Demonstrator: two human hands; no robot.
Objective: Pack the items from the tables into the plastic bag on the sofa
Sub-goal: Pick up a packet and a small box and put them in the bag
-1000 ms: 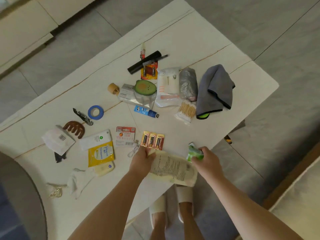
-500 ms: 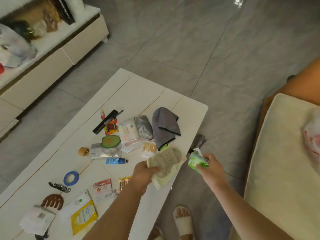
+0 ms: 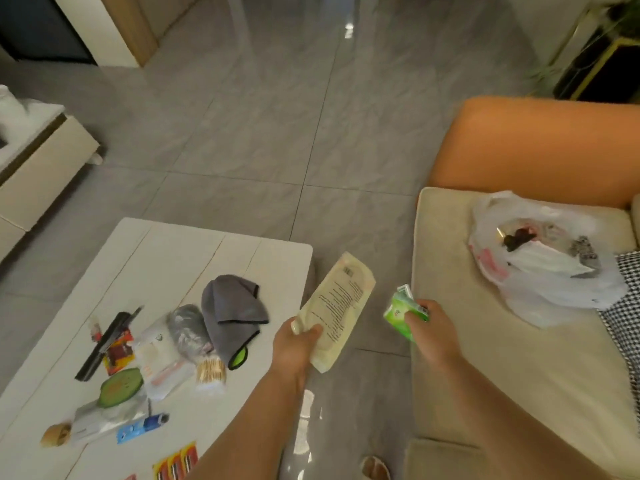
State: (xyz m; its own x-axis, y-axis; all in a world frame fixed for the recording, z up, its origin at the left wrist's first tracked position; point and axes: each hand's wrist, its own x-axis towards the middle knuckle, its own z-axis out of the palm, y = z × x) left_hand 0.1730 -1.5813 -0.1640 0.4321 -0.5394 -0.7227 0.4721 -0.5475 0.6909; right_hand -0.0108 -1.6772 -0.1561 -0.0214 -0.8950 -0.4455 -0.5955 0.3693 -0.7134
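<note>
**Turned from the bench toward the sofa, one item in each hand**

Since a moment ago the person has swung away from the bench [image 3: 166,258], and the plastic bag [image 3: 540,258], then only a sliver at the edge of sight, now lies in full view on the sofa [image 3: 485,358] cushion. Both packets have come along. Left hand [image 3: 294,344] grips the lower end of the cream packet [image 3: 337,306] with thumb and curled fingers, the packet poking up and away over the floor between bench and sofa. Right hand [image 3: 433,330] is clenched round the small green pack [image 3: 401,315], just short of the sofa's front edge.

Relative to the plastic bag, both hands are nearer the viewer and to its left, well apart from it. The bag's mouth sags open toward the ceiling, with dark and white things already inside.

To do this step well, I'd say bring the green pack over the opening first, since it is closer, and let go low so the thin plastic doesn't slump shut. The long packet would go in better end first. Plenty remains behind on the bench: a grey cloth [image 3: 235,306], cotton buds [image 3: 210,370], a blue tube [image 3: 142,427].
</note>
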